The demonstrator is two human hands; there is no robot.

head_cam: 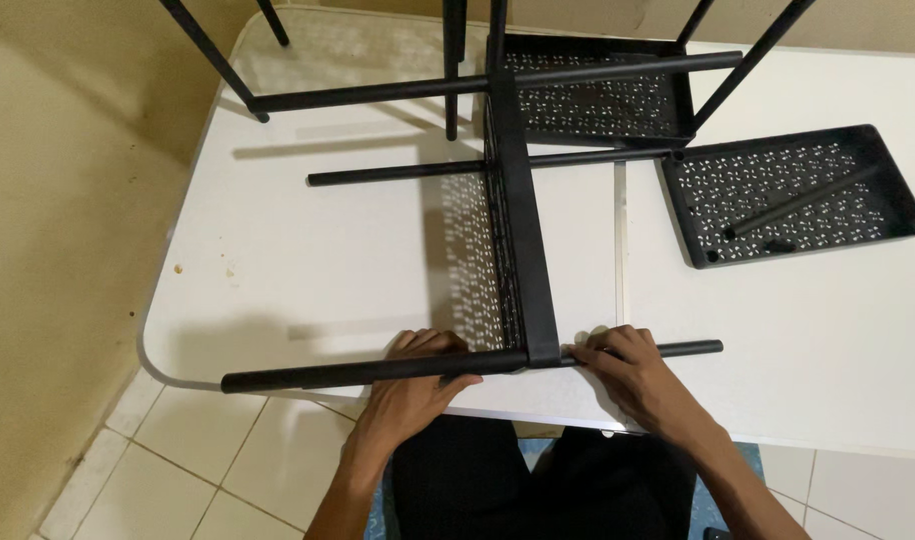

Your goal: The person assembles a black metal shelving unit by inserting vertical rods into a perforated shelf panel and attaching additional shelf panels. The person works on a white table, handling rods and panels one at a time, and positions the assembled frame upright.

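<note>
Fingers (440, 345) of the left hand (418, 385) are curled narrowly over the near black tube (318, 372), gripping it just left of the upright shelf panel (523, 220). The right hand (638, 375) closes its fingers around the same tube just right of the panel, thumb side toward the joint. The tube runs crosswise along the near edge of the worktop (298, 270), its left end overhanging the rounded corner and its right end lying on the surface.

The panel stands on edge, perforated, running away from the person toward the far side. Two more black tubes cross it farther back, and further legs rise out of view at the top. A second perforated black tray (598, 100) is fitted to the frame at the far end. A loose black tray (793, 190) lies flat on the worktop to the right, well apart from the hands, with a short black rod (798, 200) resting in it.

The worktop is white, with a seam down the middle and small brownish marks near its left edge. A pale yellow wall (68, 200) stands to the left; the floor (178, 470) is white tile.
</note>
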